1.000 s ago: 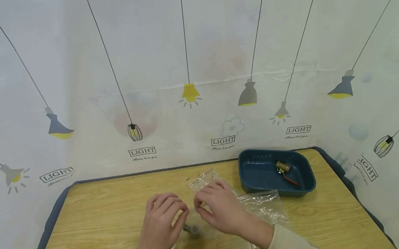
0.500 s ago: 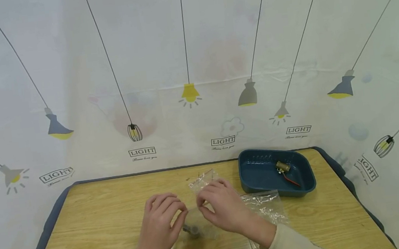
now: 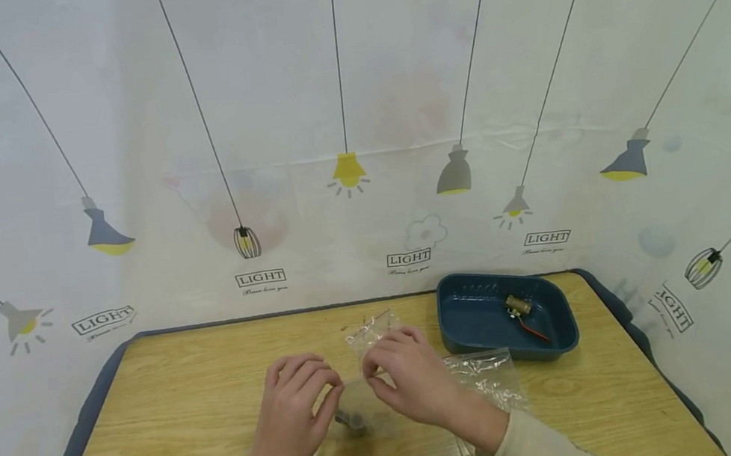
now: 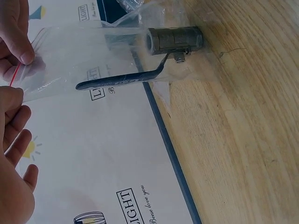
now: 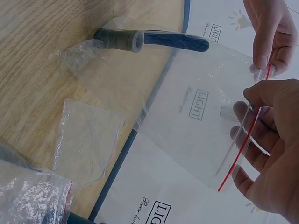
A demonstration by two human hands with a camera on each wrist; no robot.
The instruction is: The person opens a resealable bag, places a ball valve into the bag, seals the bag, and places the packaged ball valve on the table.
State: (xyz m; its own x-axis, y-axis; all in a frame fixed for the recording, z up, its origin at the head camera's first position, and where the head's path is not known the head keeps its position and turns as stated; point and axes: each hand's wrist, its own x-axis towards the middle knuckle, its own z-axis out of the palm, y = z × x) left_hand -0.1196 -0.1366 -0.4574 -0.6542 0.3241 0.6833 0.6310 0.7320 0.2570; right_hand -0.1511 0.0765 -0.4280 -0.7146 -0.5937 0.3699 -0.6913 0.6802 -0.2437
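Note:
A clear zip bag [image 5: 196, 135] with a red seal line hangs between my two hands. Inside it, at the bottom, lies a ball valve [image 4: 175, 39] with a dark blue lever handle [image 4: 121, 80]. My left hand [image 3: 298, 405] pinches one end of the bag's mouth between thumb and fingertips. Beside it, my right hand [image 3: 410, 381] pinches the same sealed edge, its thumb on the near face and the other fingers behind. In the right wrist view the red line runs straight along the edge past the right fingers.
A blue tray [image 3: 473, 336] stands at the back right, with a red-handled ball valve [image 3: 519, 306] in it. Another clear zip bag [image 3: 491, 375] lies in front of the tray. A further clear bag [image 3: 370, 327] lies behind my right hand on the wooden table [image 3: 176, 407].
My right hand has slid slightly right along the bag's edge, widening the gap between the hands. My left hand and the valve have hardly moved.

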